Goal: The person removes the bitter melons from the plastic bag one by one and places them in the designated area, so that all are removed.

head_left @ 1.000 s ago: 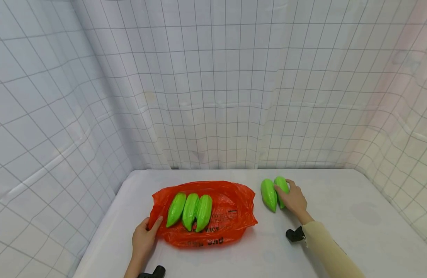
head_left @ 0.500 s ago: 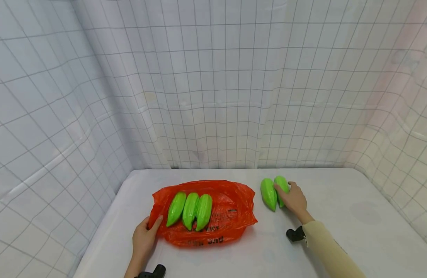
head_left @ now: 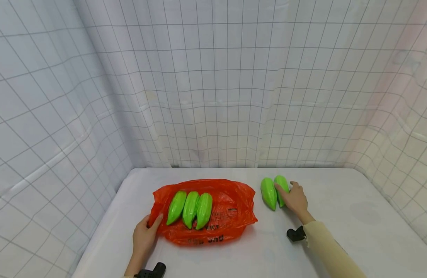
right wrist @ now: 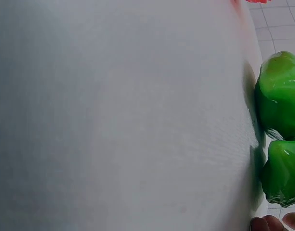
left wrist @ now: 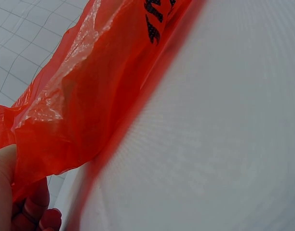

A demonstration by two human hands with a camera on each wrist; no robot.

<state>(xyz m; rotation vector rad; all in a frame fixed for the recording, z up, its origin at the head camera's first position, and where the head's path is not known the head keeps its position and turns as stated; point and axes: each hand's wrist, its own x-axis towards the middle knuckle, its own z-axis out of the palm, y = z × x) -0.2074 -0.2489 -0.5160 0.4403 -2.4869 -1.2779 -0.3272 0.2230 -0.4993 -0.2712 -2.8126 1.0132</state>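
In the head view, three glossy green ribbed gourds, the left one (head_left: pixel 176 207), the middle one (head_left: pixel 190 208) and the right one (head_left: pixel 204 211), lie side by side on a flat red plastic bag (head_left: pixel 232 222). My left hand (head_left: pixel 144 233) pinches the bag's left edge; thumb and curled fingers show round the film (left wrist: pixel 75 106) in the left wrist view. Two more gourds, one left (head_left: pixel 268 193) and one right (head_left: pixel 281 182), lie together beside the bag. Over the right one is my right hand (head_left: pixel 295 200), thumb across it, fingers spread loosely past its far side, not closed round it.
A white-covered table (head_left: pixel 241 258) carries everything. White checked curtains (head_left: pixel 213 96) hang behind it and at both sides. Each wrist wears a black camera mount, one left (head_left: pixel 155 270) and one right (head_left: pixel 296 234).
The right hand's fingers have lifted slightly away from the right gourd. The left hand, bag and gourds stay where they were; the head view has shifted a little.
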